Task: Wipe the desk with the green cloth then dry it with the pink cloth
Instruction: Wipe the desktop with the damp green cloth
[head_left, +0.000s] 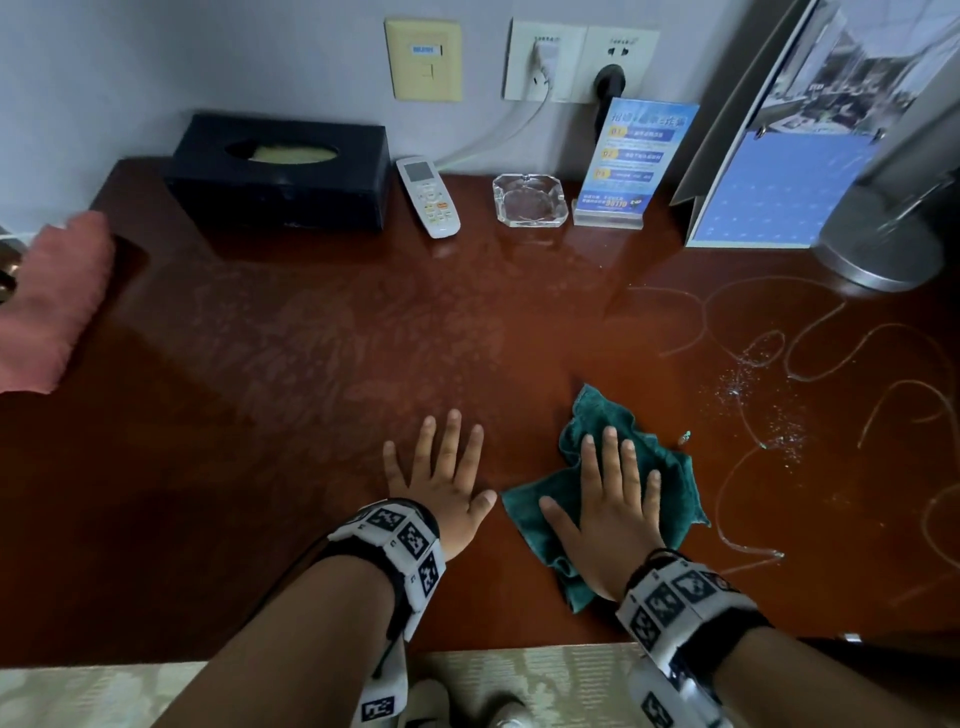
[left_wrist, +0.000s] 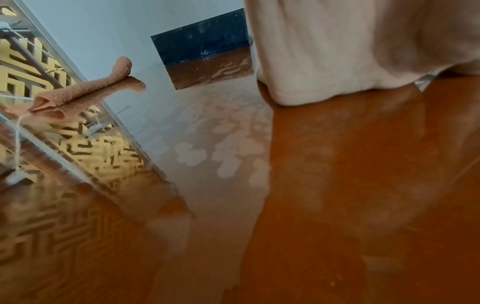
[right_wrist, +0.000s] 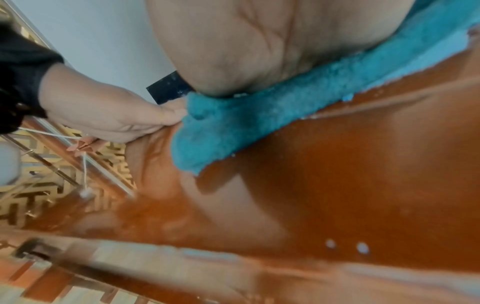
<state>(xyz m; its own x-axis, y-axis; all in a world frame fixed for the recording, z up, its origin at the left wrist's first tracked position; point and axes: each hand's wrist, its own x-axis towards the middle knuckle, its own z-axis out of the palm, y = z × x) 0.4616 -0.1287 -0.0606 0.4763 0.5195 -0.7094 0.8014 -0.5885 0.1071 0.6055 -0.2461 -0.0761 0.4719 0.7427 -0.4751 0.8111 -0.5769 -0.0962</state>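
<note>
The green cloth (head_left: 639, 457) lies crumpled on the red-brown table (head_left: 311, 364), near its front edge and right of centre. The right hand (head_left: 613, 514) presses flat on top of it, fingers (head_left: 609, 457) straight and spread, gripping nothing. Just beside the cloth's left corner, the left hand (head_left: 441, 483) rests palm-down on the bare wood, its fingers likewise straight and splayed, holding nothing. To the cloth's right, looping wet streaks and droplets (head_left: 769, 415) mark the surface. The pink cloth (head_left: 52, 296) sits folded at the table's far left edge, well apart from both hands. Along the wall stand a dark tissue box (head_left: 280, 176), a white remote (head_left: 428, 197), a glass ashtray (head_left: 529, 200) and a blue sign card (head_left: 628, 156).
</note>
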